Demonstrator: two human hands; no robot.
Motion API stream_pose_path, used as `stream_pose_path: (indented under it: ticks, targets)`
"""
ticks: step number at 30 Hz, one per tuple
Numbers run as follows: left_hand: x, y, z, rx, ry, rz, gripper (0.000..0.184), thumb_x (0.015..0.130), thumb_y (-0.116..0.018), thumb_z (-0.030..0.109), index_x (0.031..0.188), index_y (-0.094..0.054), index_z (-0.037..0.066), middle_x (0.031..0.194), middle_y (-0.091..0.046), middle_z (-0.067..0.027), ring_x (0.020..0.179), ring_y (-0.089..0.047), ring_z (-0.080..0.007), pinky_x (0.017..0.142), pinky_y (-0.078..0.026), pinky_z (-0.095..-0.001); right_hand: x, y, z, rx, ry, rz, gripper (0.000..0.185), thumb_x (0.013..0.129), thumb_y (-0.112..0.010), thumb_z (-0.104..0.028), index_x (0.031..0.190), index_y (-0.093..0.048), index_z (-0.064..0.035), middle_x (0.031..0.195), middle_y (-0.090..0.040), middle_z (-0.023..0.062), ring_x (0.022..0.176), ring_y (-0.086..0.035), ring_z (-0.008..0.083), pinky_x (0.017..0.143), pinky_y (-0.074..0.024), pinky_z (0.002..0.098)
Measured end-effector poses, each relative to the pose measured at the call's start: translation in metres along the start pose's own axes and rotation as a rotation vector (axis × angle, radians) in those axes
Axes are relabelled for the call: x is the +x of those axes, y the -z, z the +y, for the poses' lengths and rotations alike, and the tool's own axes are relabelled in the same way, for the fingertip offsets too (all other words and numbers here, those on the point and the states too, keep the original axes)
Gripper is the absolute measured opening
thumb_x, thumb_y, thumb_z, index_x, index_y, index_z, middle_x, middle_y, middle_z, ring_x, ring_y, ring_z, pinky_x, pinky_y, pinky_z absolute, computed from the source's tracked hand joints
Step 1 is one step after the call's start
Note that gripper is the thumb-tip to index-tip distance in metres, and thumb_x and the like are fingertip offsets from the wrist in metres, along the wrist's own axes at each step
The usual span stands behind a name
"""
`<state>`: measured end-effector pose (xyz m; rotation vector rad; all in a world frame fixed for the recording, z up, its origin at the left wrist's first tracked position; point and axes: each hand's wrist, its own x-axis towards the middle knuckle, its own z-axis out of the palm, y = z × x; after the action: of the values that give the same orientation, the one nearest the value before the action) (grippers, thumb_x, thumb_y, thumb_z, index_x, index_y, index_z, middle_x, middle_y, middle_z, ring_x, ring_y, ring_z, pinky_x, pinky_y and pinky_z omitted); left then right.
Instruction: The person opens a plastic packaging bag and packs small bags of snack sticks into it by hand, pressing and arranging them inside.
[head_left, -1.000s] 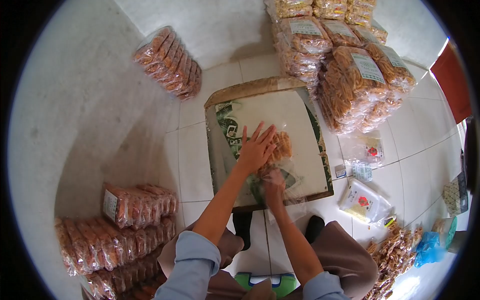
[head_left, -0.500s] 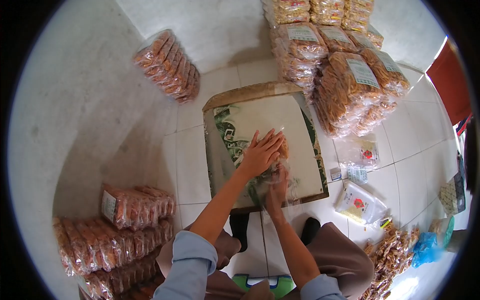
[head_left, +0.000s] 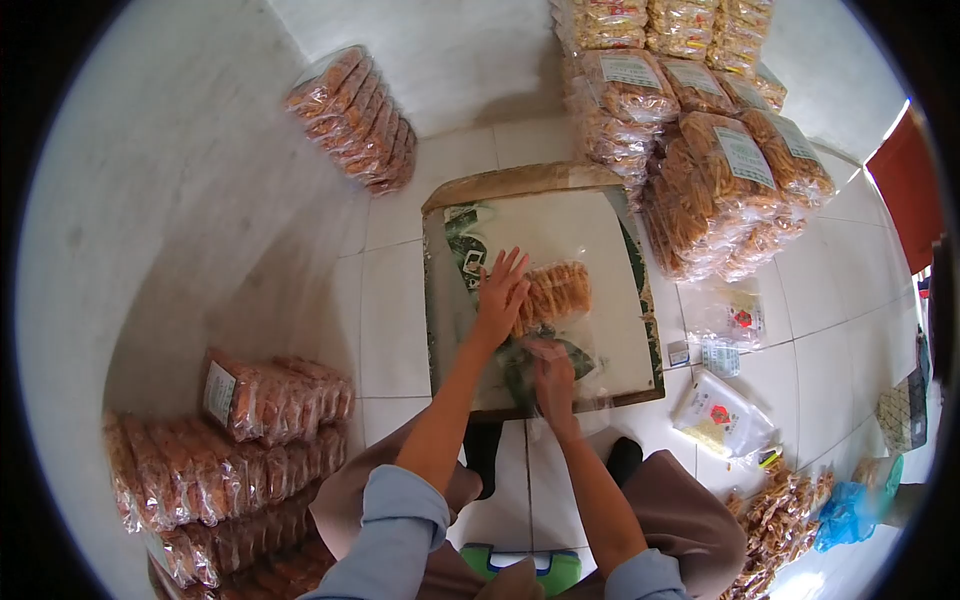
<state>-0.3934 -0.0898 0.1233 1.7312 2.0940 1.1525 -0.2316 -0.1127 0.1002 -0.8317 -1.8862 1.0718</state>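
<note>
A clear plastic bag of light brown snack pieces (head_left: 558, 293) lies on a low table (head_left: 560, 225) with a pale top and green print. My left hand (head_left: 502, 293) rests at the bag's left end, its fingers apart. Just below the bag, my right hand (head_left: 550, 368) has its fingers drawn together at the loose clear plastic; what exactly they grip is too small to make out.
Packed snack bags (head_left: 715, 180) are stacked at the back right, another bundle (head_left: 355, 120) at the back left. More bags (head_left: 225, 470) are piled at lower left. Loose snacks (head_left: 780, 520), a blue bag (head_left: 843, 515) and a white package (head_left: 722, 415) lie at right.
My left hand has moved left off the middle of the snack bag, uncovering more of it. My right hand's fingers have drawn together below the bag. The view has shifted slightly.
</note>
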Motion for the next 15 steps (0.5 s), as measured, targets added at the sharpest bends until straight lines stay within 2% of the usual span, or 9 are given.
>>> stream_pose_path:
  ticks: [2,4,5,7,8,10,11,13,15]
  targets:
    - [-0.008,-0.009,0.002,-0.079,0.057,-0.008,0.045,0.092,-0.042,0.028,0.134,-0.034,0.014,0.141,-0.026,-0.006,0.133,-0.016,-0.0262,0.106,-0.007,-0.0463,0.004,-0.008,0.004,0.017,0.006,-0.01,0.032,0.072,-0.048,0.011,0.099,-0.059,-0.001,0.1,-0.056,0.0136,0.094,-0.054,0.03,0.08,-0.0432,0.0342]
    - [-0.009,-0.018,0.004,-0.304,0.081,0.115,0.051,0.089,-0.047,0.033,0.134,-0.034,0.013,0.141,-0.023,-0.0093,0.133,-0.012,-0.0283,0.106,-0.009,-0.0442,0.009,-0.014,0.008,0.027,0.016,-0.02,0.031,0.073,-0.048,0.011,0.099,-0.059,-0.0007,0.099,-0.056,0.0143,0.092,-0.055,0.0304,0.08,-0.0438,0.0342]
    - [-0.009,-0.022,0.004,-0.306,0.082,0.117,0.051,0.089,-0.047,0.033,0.134,-0.034,0.013,0.141,-0.023,-0.0093,0.133,-0.012,-0.0283,0.106,-0.009,-0.0442,0.01,-0.016,0.01,0.08,0.042,0.008,0.03,0.074,-0.048,0.011,0.099,-0.059,-0.0003,0.099,-0.056,0.0151,0.092,-0.055,0.0309,0.079,-0.044,0.0344]
    - [-0.012,-0.027,0.004,-0.355,0.103,0.148,0.062,0.087,-0.051,0.033,0.138,-0.024,0.012,0.144,-0.011,-0.0128,0.134,-0.007,-0.0299,0.106,-0.009,-0.042,0.013,-0.021,0.017,0.133,0.062,0.03,0.029,0.075,-0.047,0.01,0.1,-0.059,0.0001,0.099,-0.056,0.0158,0.092,-0.054,0.0314,0.079,-0.0442,0.0345]
    - [-0.014,-0.03,0.004,-0.353,0.111,0.148,0.062,0.087,-0.051,0.033,0.138,-0.024,0.012,0.144,-0.011,-0.0128,0.134,-0.007,-0.0299,0.106,-0.009,-0.042,0.017,-0.023,0.021,0.17,0.01,0.028,0.03,0.075,-0.046,0.01,0.101,-0.058,0.0004,0.102,-0.054,0.0167,0.094,-0.053,0.0317,0.08,-0.0437,0.0346]
    - [-0.013,-0.033,0.007,-0.377,0.164,0.277,0.074,0.086,-0.054,0.033,0.14,-0.009,0.011,0.145,0.001,-0.0143,0.134,-0.001,-0.0304,0.106,-0.008,-0.0431,0.017,-0.03,0.032,0.207,-0.038,0.025,0.03,0.076,-0.045,0.01,0.102,-0.058,0.0007,0.104,-0.053,0.0176,0.097,-0.052,0.0319,0.082,-0.0432,0.0347]
    - [-0.013,-0.032,0.008,-0.377,0.164,0.28,0.074,0.086,-0.054,0.033,0.14,-0.009,0.011,0.145,0.001,-0.0143,0.134,-0.001,-0.0304,0.106,-0.008,-0.0431,0.017,-0.034,0.036,0.182,-0.062,0.004,0.031,0.077,-0.044,0.01,0.103,-0.058,0.0008,0.107,-0.051,0.0184,0.1,-0.05,0.0321,0.083,-0.0422,0.0352]
    - [-0.011,-0.031,0.006,-0.486,0.252,0.225,0.084,0.085,-0.054,0.036,0.14,0.003,0.01,0.144,0.007,-0.0153,0.134,0.002,-0.0305,0.106,-0.007,-0.0435,0.016,-0.041,0.047,0.158,-0.08,-0.02,0.032,0.077,-0.043,0.01,0.104,-0.057,0.0008,0.11,-0.048,0.0192,0.103,-0.048,0.0323,0.085,-0.0411,0.0357]
    - [-0.01,-0.034,0.001,-0.569,0.28,0.216,0.085,0.085,-0.054,0.037,0.14,0.004,0.009,0.144,0.006,-0.0154,0.133,0.001,-0.0308,0.106,-0.007,-0.0434,0.016,-0.044,0.053,0.321,-0.167,-0.038,0.036,0.076,-0.041,0.012,0.107,-0.056,0.0003,0.113,-0.047,0.0189,0.105,-0.045,0.0327,0.088,-0.0385,0.0373]
